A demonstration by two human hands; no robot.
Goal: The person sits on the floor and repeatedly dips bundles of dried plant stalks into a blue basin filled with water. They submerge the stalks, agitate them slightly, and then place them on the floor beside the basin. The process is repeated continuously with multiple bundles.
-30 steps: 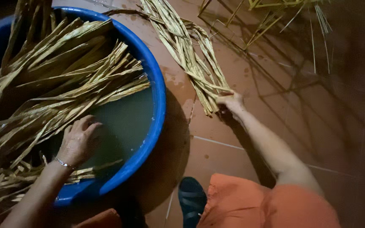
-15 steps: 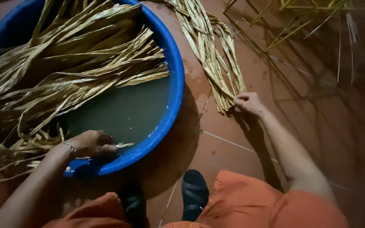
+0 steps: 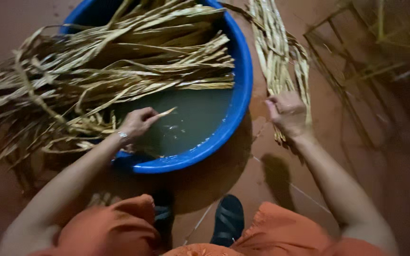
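Left hand (image 3: 137,122) pinches one limp, wet tan leaf strip (image 3: 163,114) near its tip over the round blue plastic basin (image 3: 241,90); right hand (image 3: 286,113) clasps a light dry strip bundle (image 3: 276,57) on the floor.

A basin (image 3: 240,95) stands on the floor (image 3: 34,23) ahead of the person's feet. Water (image 3: 195,118) lies in its near half; a mass of strips (image 3: 119,71) lies across its far half and overhangs the left rim. A separate bundle (image 3: 276,57) lies on the floor just right of the basin. A sandal (image 3: 228,220) sits nearest the person.
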